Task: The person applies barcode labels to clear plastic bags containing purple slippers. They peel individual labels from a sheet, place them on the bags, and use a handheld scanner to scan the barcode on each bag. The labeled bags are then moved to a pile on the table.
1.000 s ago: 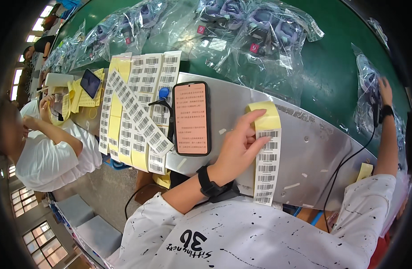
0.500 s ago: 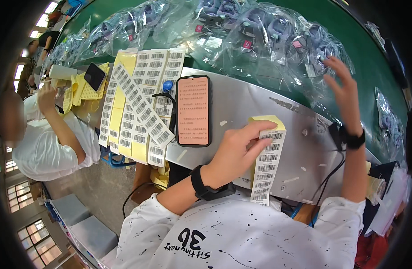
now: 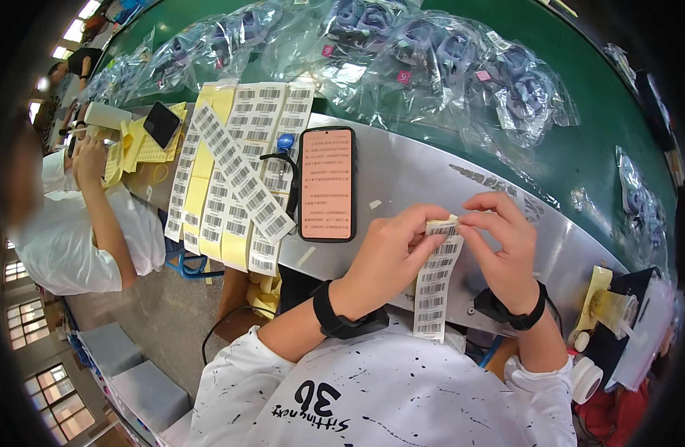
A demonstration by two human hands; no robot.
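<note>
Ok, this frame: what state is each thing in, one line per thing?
Left hand: fingers pinching the label strip's top.
Right hand: fingers pinching the same top end.
Label strip: held up, hanging down over the bench edge.
Phone: flat on the bench, screen lit.
Label sheets: spread flat, overhanging the edge.
Bagged parts: sealed, piled on the green belt.

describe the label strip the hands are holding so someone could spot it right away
Start at the grey metal ledge in front of the green belt, right of the phone. The label strip hangs there, pinched at its top by the left hand and right hand. Unlike the strips lying flat beside the phone, it hangs single.
</note>
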